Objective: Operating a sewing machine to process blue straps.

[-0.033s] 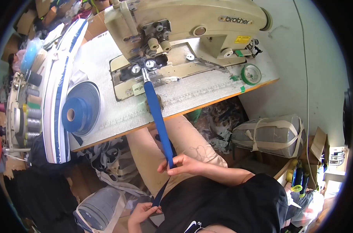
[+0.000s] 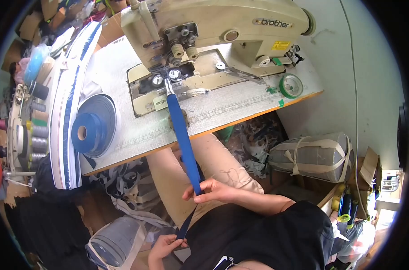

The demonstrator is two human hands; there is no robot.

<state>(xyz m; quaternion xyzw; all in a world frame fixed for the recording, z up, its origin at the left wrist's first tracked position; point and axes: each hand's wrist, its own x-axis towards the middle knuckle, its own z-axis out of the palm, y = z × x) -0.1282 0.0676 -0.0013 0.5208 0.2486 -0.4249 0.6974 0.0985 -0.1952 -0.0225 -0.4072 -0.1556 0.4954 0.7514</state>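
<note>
A long blue fabric strip runs taut from a metal folder on the bed of a beige sewing machine, over the table's front edge and down above my lap. My right hand pinches it between thumb and fingers over my thighs. Below that the strip twists and narrows to its dark end part, which my left hand grips close to my body at the lower middle. The strip's upper end goes into the folder under the machine head; what lies inside is hidden.
On the table stand a blue tape roll at left and a round green-rimmed tape roll at right. A white-and-blue striped band hangs left. A strapped grey bundle lies right, and another grey roll lower left.
</note>
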